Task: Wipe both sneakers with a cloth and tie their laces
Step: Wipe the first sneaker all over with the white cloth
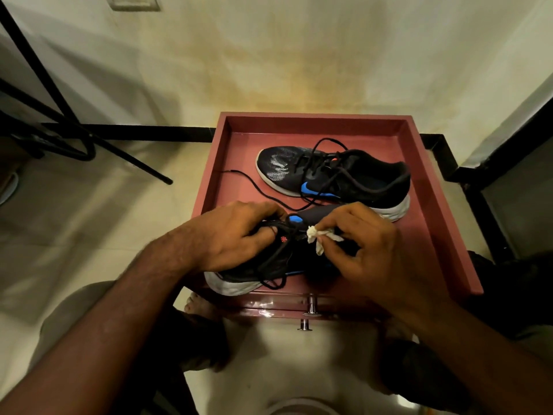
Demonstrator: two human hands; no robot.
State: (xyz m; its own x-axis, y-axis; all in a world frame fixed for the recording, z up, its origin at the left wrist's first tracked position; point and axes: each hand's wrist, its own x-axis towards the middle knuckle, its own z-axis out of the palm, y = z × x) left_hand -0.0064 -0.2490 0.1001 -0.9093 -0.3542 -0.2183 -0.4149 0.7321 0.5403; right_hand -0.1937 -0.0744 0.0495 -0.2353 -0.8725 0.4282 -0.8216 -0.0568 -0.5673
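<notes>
While both hands work at its near edge, the red tray (425,187) holds two dark sneakers with blue side marks and white soles. At twelve o'clock from the hands, the far sneaker (353,178) lies flat on the tray floor, toe toward nine o'clock, heel toward three. Its black laces (263,190) are untied, one end trailing across the tray toward nine o'clock.

Closer in, the near sneaker (257,277) sits at the tray's six o'clock edge, tipped so its white sole faces the person. It lies directly under both hands.

Resting on the upper of that shoe, the left hand (230,235) has its fingers curled down around the lace area, closed on the shoe and steadying it.

At three o'clock from the left hand, the right hand (368,253) pinches a small white cloth (318,238) between thumb and fingertips, closed tightly on it. The cloth's bunched end touches the near sneaker by its tongue, just beside the left fingertips.
</notes>
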